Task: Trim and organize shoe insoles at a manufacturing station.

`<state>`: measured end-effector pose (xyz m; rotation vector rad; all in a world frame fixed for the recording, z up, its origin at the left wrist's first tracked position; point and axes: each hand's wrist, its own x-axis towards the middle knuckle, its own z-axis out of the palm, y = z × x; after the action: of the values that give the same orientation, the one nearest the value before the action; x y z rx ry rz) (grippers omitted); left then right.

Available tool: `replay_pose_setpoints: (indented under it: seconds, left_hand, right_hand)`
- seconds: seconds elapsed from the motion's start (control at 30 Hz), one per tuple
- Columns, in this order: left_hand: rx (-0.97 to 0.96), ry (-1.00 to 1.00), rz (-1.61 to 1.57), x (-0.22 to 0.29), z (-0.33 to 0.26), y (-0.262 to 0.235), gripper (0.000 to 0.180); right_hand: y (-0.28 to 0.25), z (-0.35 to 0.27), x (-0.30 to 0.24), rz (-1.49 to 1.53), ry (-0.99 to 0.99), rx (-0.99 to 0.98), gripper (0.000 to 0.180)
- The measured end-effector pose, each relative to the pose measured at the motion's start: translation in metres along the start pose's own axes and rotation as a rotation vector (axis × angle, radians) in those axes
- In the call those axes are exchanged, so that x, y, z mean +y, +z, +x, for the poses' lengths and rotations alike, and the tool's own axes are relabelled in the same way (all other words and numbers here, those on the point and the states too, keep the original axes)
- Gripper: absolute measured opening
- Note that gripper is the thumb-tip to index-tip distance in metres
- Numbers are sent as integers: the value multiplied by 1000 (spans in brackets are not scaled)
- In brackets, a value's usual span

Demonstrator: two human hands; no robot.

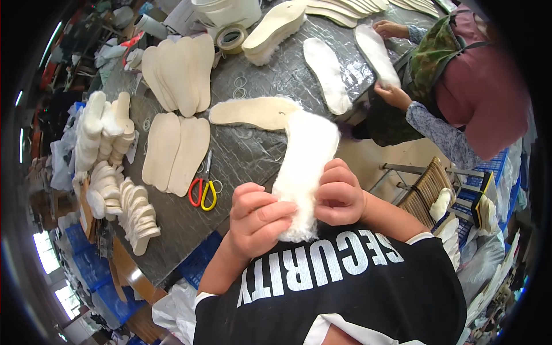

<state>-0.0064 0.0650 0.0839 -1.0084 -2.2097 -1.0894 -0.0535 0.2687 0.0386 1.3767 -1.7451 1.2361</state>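
Note:
A fluffy white insole [307, 152] is held between my two hands over the table's near edge. My left hand [257, 219] grips its lower left side, fingers curled across the fleece. On the opposite edge my right hand [340, 195] is closed, with its thumb side against the pile. Beyond the insole's far end lies another insole [253, 112], beige side up with fleece along its rim; the held one overlaps its right end in view. Scissors [204, 187] with one red and one yellow handle rest left of my left hand.
Beige insoles lie fanned [178, 75] and side by side [175, 152] on the dark table [241, 167]. Bundled insoles [135, 213] stand at the left edge. Tape [231, 38] and a white bucket [227, 11] are behind. At right, a co-worker's hands [391, 95] hold a white insole; a chair [428, 192] stands nearby.

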Motion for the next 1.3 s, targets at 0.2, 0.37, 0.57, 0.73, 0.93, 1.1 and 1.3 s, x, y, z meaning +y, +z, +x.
replay_pose_setpoints:
  seconds: [0.2, 0.37, 0.57, 0.73, 0.93, 1.1, 1.3]
  left_hand:
    - [-103, 145, 74, 0, 5, 12, 15]
    - [-62, 232, 97, -18, 22, 42, 15]
    - [-52, 67, -138, -48, 67, 91, 31]
    - [-115, -56, -294, -70, 102, 145, 32]
    - [-226, -51, -297, -74, 129, 171, 21]
    - [-203, -8, -386, -70, 140, 185, 21]
    - [-253, 7, -414, -74, 141, 192, 30]
  right_hand:
    - [-18, -3, -1, -130, -56, 9, 21]
    - [-36, -13, 8, -224, -10, 57, 19]
    - [-55, -30, 25, -236, 361, 203, 26]
    - [-66, -53, 45, -185, 756, 415, 31]
    - [-89, -68, 54, -224, 894, 480, 28]
    - [-100, -74, 58, -184, 909, 497, 28]
    - [-111, -79, 64, -193, 868, 404, 29]
